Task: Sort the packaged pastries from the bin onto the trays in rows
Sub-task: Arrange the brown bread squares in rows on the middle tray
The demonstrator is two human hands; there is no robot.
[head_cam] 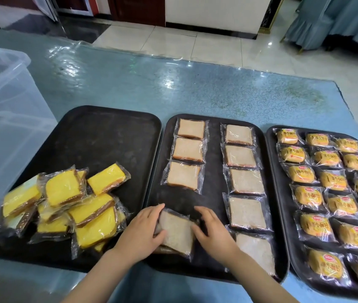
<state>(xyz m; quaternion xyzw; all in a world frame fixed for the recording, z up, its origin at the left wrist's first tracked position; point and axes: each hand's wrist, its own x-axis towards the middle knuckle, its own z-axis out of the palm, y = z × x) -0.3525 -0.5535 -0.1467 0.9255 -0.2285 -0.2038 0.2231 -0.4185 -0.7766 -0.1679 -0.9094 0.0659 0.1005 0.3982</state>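
Fingers of both hands — left hand [143, 232], right hand [214, 231] — curl round the edges of a pale clear-wrapped bread slice [177, 234], gripping it low on the black middle tray [162, 149]. That tray's left row holds three slices and needs more; its right row looks full. The black left tray [99, 132] carries an unsorted heap of yellow wrapped cake slices [68, 204] — the main work left. The black right tray [272, 162] of orange-labelled buns [309, 197] looks done. Farther left on the desk [173, 84], the clear plastic bin [5, 110] appears empty.
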